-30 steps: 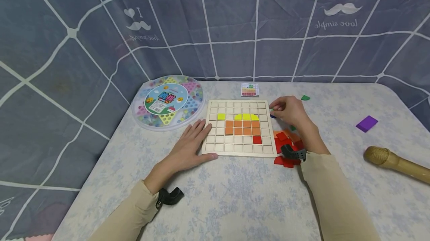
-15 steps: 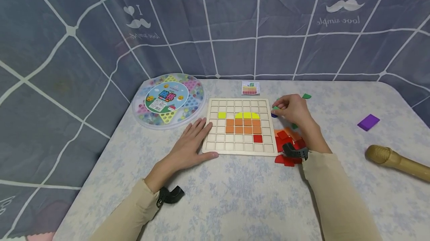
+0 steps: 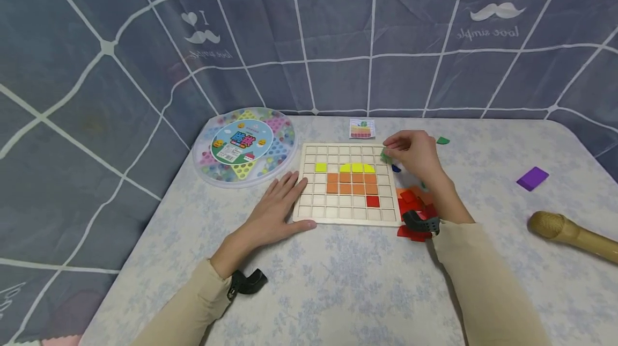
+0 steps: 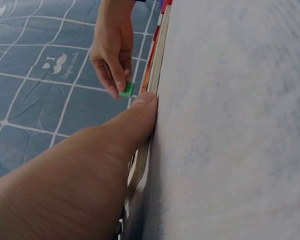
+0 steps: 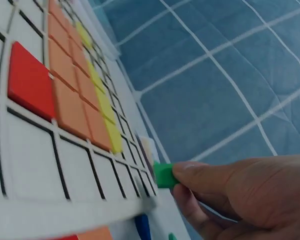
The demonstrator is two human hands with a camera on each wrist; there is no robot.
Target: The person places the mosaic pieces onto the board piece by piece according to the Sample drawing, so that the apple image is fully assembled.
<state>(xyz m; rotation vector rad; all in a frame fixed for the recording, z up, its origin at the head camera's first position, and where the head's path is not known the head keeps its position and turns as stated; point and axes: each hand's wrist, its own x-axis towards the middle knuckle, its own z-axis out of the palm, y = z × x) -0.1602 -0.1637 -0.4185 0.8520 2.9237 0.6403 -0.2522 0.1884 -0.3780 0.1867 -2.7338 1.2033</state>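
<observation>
A wooden grid board (image 3: 318, 214) lies on the table, holding a yellow square tile (image 3: 321, 167), a row of rounded yellow tiles (image 3: 357, 168), several orange tiles (image 3: 352, 183) and one red tile (image 3: 373, 201). My left hand (image 3: 272, 212) rests with straight fingers on the board's left edge, its thumb (image 4: 140, 107) near the front corner. Between thumb and fingertips my right hand (image 3: 416, 157) pinches a green tile (image 5: 165, 175), raised over the board's far right corner. In the left wrist view the same green tile (image 4: 126, 90) shows beneath the fingertips.
Red tiles (image 3: 410, 206) are heaped right of the board, with a dark blue piece (image 3: 396, 168) nearby and a green piece (image 3: 442, 140) farther back. A printed card (image 3: 362, 129) lies behind. Around stand a round game case (image 3: 282, 166), purple block (image 3: 532, 178) and golden microphone (image 3: 574, 233).
My right hand has lifted the green tile from beside the dark blue piece and carried it slightly left, over the board's corner. The left hand has stayed in place.
</observation>
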